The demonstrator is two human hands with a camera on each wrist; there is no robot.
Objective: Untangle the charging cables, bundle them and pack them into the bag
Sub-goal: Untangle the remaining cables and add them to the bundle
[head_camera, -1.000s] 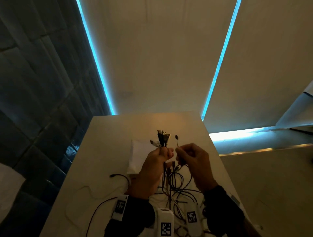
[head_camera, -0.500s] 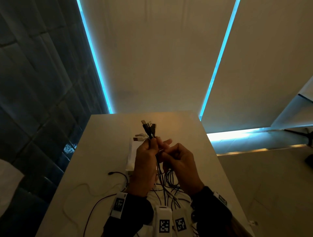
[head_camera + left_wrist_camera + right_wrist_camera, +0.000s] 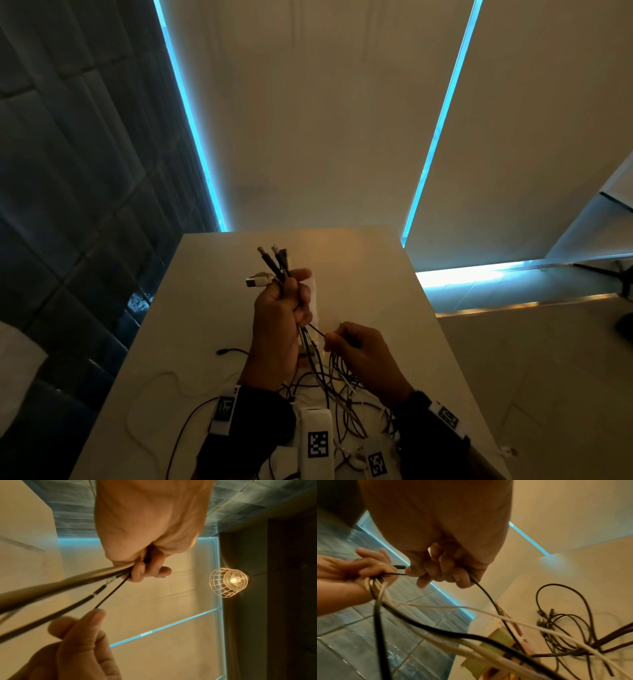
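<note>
Dim, cyan strips, blurred foreground

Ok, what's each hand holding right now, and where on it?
The left hand grips a bundle of cables just below their plugs, which stick out above the fist. The right hand pinches one thin black cable near its free end.
</note>
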